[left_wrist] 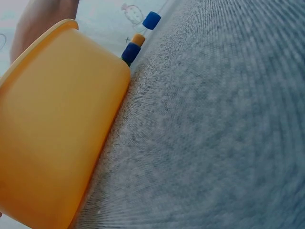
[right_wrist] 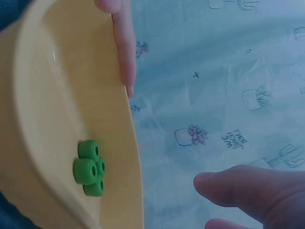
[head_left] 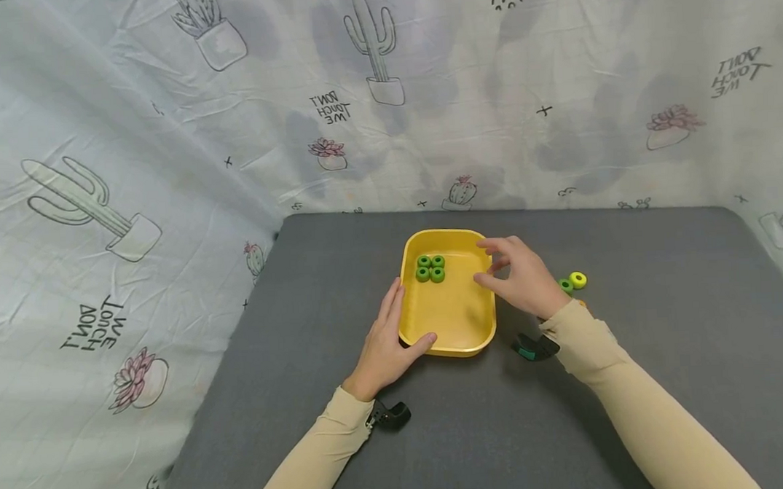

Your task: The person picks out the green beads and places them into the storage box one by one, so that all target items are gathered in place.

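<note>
Green rings (right_wrist: pixel 86 171), four, bunched two by two: lay holes-up on the floor of the yellow tray (head_left: pixel 443 315), just right of the fingertips of the left hand (head_left: pixel 383 350) and left of those of the right hand (head_left: pixel 520 275). Seemed light, stiff and hard to break, though smooth enough to slip if caught off-centre (a guess from the rounded edges alone). Looked best pinched across the outer wall, on the sides facing away from the bunch, for want of finger room between neighbours. Saw the left hand laid straight-fingered along the tray's left wall, thumb at the near rim, without clenching. Found the right hand over the tray's right rim, thumb and fingers bent but parted, with nothing visible between. Judged the tray light too, thin-walled and fairly stiff, best held by the rim, and apt to slide on the grey tabletop (head_left: pixel 340 276) if bumped. Spotted also, outward of the right wrist, a lime ring (head_left: pixel 574 283), another green ring (head_left: pixel 565 290) partly hidden, and a sliver of orange beside the sleeve (head_left: pixel 586 338).
</note>
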`<action>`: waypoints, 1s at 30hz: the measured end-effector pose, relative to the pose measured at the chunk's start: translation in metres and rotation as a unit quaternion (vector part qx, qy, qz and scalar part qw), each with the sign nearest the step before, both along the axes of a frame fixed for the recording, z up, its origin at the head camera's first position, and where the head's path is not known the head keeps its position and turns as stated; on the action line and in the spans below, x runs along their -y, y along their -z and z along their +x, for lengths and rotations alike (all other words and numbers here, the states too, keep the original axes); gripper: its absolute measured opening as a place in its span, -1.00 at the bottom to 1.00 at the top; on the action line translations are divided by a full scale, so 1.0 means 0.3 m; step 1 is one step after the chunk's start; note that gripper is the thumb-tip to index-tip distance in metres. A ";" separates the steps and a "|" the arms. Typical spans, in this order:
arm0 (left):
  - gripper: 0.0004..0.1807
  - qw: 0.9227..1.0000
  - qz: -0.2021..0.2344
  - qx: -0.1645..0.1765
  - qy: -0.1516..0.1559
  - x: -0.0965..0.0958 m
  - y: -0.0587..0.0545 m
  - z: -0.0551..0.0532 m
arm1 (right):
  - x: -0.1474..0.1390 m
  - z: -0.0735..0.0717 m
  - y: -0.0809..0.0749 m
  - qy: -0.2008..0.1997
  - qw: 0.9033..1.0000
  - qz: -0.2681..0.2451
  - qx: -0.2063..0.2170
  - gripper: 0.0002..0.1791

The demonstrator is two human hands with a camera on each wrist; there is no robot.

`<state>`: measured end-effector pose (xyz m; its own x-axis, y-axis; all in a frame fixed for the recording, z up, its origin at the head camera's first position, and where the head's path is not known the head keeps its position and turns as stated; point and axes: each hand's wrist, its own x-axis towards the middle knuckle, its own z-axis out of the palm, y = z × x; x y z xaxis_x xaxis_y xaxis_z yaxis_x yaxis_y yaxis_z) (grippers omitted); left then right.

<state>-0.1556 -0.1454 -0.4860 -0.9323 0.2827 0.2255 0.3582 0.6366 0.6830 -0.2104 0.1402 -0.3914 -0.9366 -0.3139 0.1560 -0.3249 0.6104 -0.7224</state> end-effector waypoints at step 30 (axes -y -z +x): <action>0.14 1.000 0.004 0.014 -0.002 -0.002 -0.010 0.001 | -0.251 0.137 0.034 0.092 0.994 0.003 -0.057 -0.53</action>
<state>-0.1553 -0.1448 -0.4829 -0.9393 0.2776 0.2017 0.3368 0.6326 0.6974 -0.1692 0.2153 -0.4015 -0.9547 -0.1411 0.2620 -0.2867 0.6716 -0.6831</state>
